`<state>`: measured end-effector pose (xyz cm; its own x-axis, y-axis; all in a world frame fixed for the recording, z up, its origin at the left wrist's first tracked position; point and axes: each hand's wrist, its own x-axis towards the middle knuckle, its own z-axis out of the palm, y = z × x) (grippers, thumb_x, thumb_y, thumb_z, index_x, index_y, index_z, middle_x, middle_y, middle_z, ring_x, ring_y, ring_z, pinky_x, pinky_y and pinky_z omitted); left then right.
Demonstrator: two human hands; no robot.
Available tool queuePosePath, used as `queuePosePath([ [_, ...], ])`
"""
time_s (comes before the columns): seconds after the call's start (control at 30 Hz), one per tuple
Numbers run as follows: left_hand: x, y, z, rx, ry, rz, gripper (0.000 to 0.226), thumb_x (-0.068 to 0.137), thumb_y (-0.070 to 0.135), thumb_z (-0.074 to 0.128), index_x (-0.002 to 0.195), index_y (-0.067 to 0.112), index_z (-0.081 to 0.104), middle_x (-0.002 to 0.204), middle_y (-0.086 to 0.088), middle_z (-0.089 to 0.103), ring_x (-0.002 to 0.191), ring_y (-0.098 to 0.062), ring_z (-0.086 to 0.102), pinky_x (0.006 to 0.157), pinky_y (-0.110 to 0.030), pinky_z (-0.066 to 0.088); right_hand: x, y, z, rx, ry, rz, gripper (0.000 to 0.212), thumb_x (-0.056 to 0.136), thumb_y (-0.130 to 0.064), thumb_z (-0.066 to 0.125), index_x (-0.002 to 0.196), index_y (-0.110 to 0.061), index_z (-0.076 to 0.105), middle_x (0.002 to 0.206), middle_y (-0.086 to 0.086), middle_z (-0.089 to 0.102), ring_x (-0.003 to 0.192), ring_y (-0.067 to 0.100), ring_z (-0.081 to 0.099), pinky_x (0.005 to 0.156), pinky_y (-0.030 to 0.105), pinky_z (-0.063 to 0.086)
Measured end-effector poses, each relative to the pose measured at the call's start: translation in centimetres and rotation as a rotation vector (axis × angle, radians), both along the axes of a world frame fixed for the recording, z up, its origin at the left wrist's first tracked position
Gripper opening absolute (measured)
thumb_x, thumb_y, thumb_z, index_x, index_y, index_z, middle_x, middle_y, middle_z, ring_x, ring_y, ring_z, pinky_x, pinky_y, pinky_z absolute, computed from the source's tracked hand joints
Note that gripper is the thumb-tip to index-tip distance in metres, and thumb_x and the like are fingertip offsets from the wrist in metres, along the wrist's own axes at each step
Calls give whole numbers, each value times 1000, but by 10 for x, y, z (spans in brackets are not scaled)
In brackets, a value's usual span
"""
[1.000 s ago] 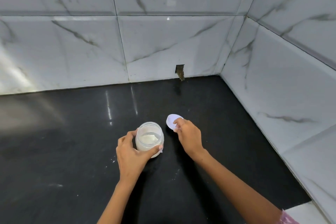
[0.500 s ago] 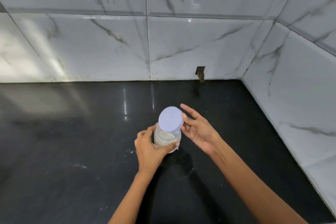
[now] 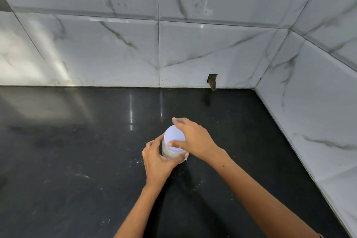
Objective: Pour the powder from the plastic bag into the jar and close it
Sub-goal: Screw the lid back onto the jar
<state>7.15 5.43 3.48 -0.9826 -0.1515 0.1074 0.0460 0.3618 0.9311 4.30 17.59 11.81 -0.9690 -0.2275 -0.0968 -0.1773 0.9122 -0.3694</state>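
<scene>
A small clear jar [image 3: 168,152] with white powder inside stands on the black counter [image 3: 77,150]. My left hand [image 3: 157,162] wraps around its body from the near left side. A white round lid [image 3: 174,135] sits flat on the jar's mouth. My right hand [image 3: 194,138] grips the lid from the right, thumb on the near rim and fingers over the far rim. No plastic bag is in view.
White marble-look tiles form the back wall [image 3: 135,48] and the right wall [image 3: 316,92], meeting in a corner. A small dark hole [image 3: 212,81] is in the back wall at counter level. Specks of spilled powder [image 3: 138,162] lie beside the jar.
My right hand picked the lid up from the counter beside the jar, carried it over, and now holds it flat on the jar's mouth. My left hand stayed on the jar.
</scene>
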Motion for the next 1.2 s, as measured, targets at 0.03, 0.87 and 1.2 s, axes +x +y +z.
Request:
queuePosePath([
  [0.03, 0, 0, -1, 12, -4, 2, 78, 39, 51, 77, 112, 30, 61, 95, 33, 50, 102, 13, 42, 96, -44, 43, -1, -1, 5, 37, -23, 73, 77, 83, -46, 63, 147, -20, 29, 153, -3, 30, 135, 20, 37, 105, 38, 35],
  [0.87, 3, 0, -3, -22, 23, 36, 84, 39, 59, 70, 115, 27, 60, 95, 29, 44, 104, 29, 24, 100, -36, 35, -16, -8, 23, 439, -31, 144, 48, 81, -60, 56, 101, -17, 62, 98, 5, 61, 90, 25, 61, 68, 29, 44],
  [1.2, 2, -1, -2, -55, 10, 20, 82, 39, 60, 72, 114, 30, 59, 97, 29, 45, 98, 17, 31, 97, -25, 28, -14, -4, 20, 334, 57, 5, 67, 81, -75, 36, 68, -11, 53, 68, 4, 55, 61, 18, 52, 55, 26, 37],
])
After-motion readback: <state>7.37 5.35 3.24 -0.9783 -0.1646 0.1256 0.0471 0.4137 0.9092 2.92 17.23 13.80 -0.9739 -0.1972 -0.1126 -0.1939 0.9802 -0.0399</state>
